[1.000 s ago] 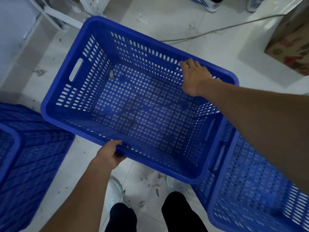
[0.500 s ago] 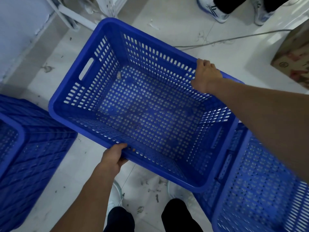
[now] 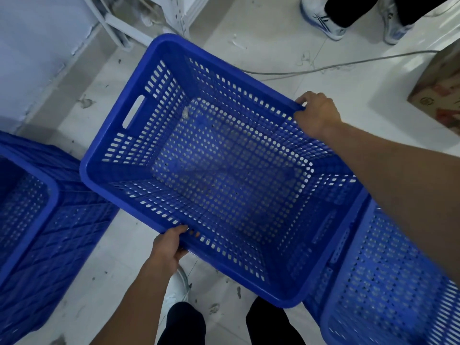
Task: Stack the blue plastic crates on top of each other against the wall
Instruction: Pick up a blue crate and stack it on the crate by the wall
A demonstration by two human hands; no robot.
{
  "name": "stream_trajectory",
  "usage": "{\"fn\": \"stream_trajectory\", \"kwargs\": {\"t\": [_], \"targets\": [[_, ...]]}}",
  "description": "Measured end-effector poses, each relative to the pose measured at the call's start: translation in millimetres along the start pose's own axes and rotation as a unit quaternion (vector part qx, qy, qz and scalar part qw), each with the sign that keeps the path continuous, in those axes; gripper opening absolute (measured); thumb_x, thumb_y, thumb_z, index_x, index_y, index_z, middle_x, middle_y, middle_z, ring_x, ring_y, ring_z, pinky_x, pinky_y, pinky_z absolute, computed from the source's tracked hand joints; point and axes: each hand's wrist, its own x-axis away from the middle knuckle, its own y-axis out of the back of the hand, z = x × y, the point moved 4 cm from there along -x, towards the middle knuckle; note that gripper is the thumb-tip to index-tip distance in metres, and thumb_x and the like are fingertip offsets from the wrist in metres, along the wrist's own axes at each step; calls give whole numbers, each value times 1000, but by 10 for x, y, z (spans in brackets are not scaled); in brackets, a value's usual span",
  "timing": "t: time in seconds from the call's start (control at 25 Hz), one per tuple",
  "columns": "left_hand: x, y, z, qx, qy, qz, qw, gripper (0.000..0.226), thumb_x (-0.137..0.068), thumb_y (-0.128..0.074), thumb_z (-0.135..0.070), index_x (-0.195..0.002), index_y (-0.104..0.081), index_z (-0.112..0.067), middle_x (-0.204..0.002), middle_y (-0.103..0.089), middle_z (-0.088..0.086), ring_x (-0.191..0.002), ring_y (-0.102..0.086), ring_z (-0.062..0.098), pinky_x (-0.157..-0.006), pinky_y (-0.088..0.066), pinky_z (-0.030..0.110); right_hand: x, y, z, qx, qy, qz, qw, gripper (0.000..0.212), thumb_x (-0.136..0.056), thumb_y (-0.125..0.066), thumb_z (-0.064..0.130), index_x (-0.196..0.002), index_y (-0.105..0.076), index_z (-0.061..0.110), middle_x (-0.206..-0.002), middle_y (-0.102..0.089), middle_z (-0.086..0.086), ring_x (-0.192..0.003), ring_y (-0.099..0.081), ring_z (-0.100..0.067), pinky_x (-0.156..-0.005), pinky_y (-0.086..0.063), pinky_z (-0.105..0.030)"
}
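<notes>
Held crate (image 3: 224,175) off the floor, left hand (image 3: 166,247) clamped on its near rim, right hand (image 3: 316,113) gripping the far rim; second crate (image 3: 29,220) left of it, third crate (image 3: 388,282) right.

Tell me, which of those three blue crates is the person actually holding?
The middle crate: the left hand grips its near rim and the right hand its far rim. The crate on the left and the crate at lower right go untouched.
</notes>
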Motion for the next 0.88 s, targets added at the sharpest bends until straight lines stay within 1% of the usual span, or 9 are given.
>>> {"fn": "stream_trajectory", "kwargs": {"t": [0.12,0.24,0.36,0.4,0.44,0.52,0.6,0.8,0.88], "targets": [[130,79,-43,-6,-10,8,1000,27,-84,-65,2,-111,-65,-6,-104,-76,17,-94,-74,33,-86,-58,49,44,90,25,-62,-28,35,997,33,-87,-51,14,-119,-59,16,-104,-64,-6,-91,-59,-24,-72,-45,-30],[404,169,-149,-24,-16,8,1000,34,-83,-66,3,-116,-64,-3,-105,-76,18,-96,-73,36,-86,-58,51,169,333,146,-126,-29,11,992,29,-85,-52,12,-113,-59,19,-101,-66,-7,-88,-62,-24,-67,-44,-29],[808,239,-300,-40,-20,28,999,34,-81,-67,3,-114,-64,-4,-100,-77,16,-88,-75,34,-66,-63,43,385,717,322,-134,-17,-12,991,27,-83,-53,15,-109,-59,20,-99,-68,-8,-90,-63,-27,-72,-49,-33],[949,263,-349,-46,-21,31,998,34,-81,-66,4,-114,-65,-4,-101,-77,17,-88,-75,33,-64,-63,41,456,831,376,-127,-18,-18,992,28,-83,-54,16,-109,-59,22,-97,-68,-7,-89,-63,-27,-75,-50,-35],[1097,291,-399,-49,-21,30,998,34,-81,-66,4,-115,-65,-3,-102,-77,17,-90,-75,34,-66,-63,42,531,936,432,-116,-18,-20,993,28,-83,-54,17,-109,-60,23,-96,-68,-6,-88,-63,-27,-77,-51,-36],[1519,317,-542,-55,-27,25,998,36,-82,-65,4,-117,-64,0,-105,-75,19,-95,-73,36,-79,-61,48,730,1266,581,-86,-7,-14,996,30,-84,-53,19,-112,-61,25,-96,-68,-5,-88,-62,-27,-78,-50,-36],[2011,427,-715,-63,-41,-4,997,35,-82,-65,4,-117,-64,1,-105,-75,21,-97,-72,39,-88,-57,53,946,1618,752,-85,-2,-11,996,31,-85,-54,20,-114,-61,25,-98,-68,-6,-88,-61,-27,-77,-48,-35],[3013,678,-1250,-64,-95,-30,993,24,-85,-62,2,-109,-65,0,-96,-76,22,-81,-75,37,-79,-60,49,1387,2429,1252,-96,6,-22,995,32,-85,-55,19,-117,-58,18,-108,-67,-11,-96,-61,-31,-80,-48,-37],[3426,805,-1408,-45,-119,-58,990,21,-85,-58,4,-105,-64,4,-90,-73,24,-68,-72,35,-84,-59,53,1623,2744,1512,-96,-10,-20,995,34,-86,-52,19,-119,-59,17,-116,-64,-13,-105,-59,-34,-87,-47,-39]]}}
